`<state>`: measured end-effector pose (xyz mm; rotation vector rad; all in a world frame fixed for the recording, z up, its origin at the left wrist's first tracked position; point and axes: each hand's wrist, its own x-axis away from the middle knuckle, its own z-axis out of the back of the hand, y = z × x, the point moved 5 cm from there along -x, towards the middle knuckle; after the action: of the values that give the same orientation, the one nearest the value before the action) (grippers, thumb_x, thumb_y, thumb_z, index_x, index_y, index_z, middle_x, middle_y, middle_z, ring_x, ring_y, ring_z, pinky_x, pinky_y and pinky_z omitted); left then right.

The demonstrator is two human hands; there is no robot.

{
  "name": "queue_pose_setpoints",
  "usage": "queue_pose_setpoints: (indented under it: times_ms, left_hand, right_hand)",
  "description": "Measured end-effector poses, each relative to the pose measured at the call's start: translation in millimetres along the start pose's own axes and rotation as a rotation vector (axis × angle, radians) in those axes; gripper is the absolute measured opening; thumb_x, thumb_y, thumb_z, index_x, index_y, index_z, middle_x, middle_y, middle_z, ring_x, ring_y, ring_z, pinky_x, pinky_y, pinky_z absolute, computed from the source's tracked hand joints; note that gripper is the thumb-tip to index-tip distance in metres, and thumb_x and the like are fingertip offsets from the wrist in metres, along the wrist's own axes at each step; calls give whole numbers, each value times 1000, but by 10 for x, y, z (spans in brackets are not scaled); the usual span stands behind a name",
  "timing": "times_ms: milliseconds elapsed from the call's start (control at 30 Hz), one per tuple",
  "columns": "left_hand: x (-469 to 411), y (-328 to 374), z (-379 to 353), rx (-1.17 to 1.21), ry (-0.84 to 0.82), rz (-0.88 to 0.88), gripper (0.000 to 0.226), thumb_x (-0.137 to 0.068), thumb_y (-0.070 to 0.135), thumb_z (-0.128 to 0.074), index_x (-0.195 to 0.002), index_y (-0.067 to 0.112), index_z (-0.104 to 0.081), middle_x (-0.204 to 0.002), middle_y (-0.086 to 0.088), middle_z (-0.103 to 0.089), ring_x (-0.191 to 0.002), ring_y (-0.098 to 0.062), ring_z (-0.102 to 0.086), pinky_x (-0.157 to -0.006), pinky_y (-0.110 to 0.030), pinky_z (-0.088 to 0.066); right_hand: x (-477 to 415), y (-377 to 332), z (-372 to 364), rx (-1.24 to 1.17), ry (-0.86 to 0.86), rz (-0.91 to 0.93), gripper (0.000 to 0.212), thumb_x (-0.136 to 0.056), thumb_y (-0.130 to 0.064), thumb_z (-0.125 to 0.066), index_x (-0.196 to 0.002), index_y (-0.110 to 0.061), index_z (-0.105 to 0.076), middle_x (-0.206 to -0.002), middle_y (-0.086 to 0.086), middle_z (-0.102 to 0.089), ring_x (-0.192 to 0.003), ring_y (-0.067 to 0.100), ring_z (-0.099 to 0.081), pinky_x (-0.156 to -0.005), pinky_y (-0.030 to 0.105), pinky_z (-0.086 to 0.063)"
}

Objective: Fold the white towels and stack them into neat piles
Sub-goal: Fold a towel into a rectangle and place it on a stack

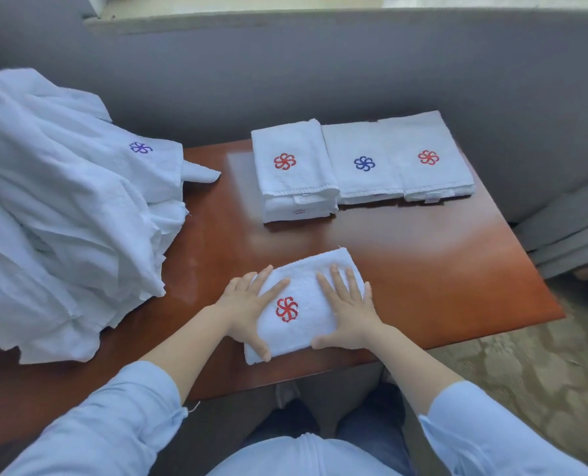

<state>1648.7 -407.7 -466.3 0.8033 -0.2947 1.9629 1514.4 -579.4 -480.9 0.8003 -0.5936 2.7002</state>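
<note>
Grip flat-open: left hand (pixel 247 304) and right hand (pixel 351 307) press folded towel (pixel 302 334).

From where I stand, a bare strip of table (pixel 405 255) runs between the near folded towel (pixel 299 334) and the row of piles (pixel 361 180) along the far edge, widening to the right. On the left, a big heap of loose towels (pixel 62 218) blocks passage. A grey padded backrest (pixel 320 80) rises just behind the piles.
</note>
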Motion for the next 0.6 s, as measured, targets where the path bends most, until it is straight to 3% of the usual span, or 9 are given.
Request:
queue_pose_setpoints:
  times_ms: [67, 167, 300, 367, 433, 500, 600]
  left_hand:
    - [13, 49, 51, -4, -30, 35, 135, -54, 88, -64, -145, 49, 28, -160, -1, 25, -147, -34, 6, -118, -51, -9]
    - [40, 187, 83, 55, -45, 99, 107, -72, 90, -43, -150, 49, 17, -161, -3, 0, -139, -32, -19, -110, -47, -31]
    - [94, 339, 61, 256, -64, 129, 73, -91, 75, -28, -151, 52, 5, -153, -7, -20, -124, -27, -43, -99, -39, -41]
    - [117, 392, 27, 430, -98, 114, 63, -97, 66, -30, -152, 52, -2, -148, -4, -24, -112, -23, -51, -95, -33, -44]
    - [130, 474, -5, 670, -129, 70, 58, -100, 57, -35, -153, 49, -11, -145, -1, -33, -116, -21, -53, -103, -35, -45]
    - [138, 575, -30, 915, -155, 39, 52, -103, 46, -38, -153, 45, -22, -139, 8, -45, -113, -13, -59, -102, -33, -47]
    - [96, 675, -31, 1117, -91, 27, 48, -104, 34, -44, -150, 40, -33, -145, 13, -42, -125, -10, -53, -105, -30, -44]
  right_hand:
    - [-19, 34, 113, 31, -19, 13, 123, -73, -68, -65, -150, -38, 26, -151, -8, 45, -140, 21, 41, -114, 56, 19]
    - [13, 117, 288, 68, 54, -9, 108, -80, -54, -64, -156, -36, 11, -162, -3, 26, -148, 22, 26, -118, 54, 13]
    - [174, 382, 316, 1, 211, -209, 93, -87, -52, -57, -157, -32, 0, -165, 2, 13, -151, 29, 14, -120, 52, 3]
    - [258, 519, 254, -221, 262, -319, 88, -91, -46, -59, -158, -28, -4, -166, 3, 7, -152, 30, 4, -121, 52, -10]
    - [321, 586, 179, -558, 303, -379, 85, -92, -37, -63, -157, -26, -10, -166, 2, -4, -152, 27, -9, -117, 50, -24]
    - [380, 603, 111, -826, 361, -413, 81, -92, -30, -65, -157, -25, -16, -163, 1, -15, -147, 26, -24, -112, 47, -34]
    - [466, 613, 14, -1095, 390, -471, 78, -93, -23, -65, -155, -27, -19, -159, 2, -27, -137, 28, -40, -101, 44, -45]
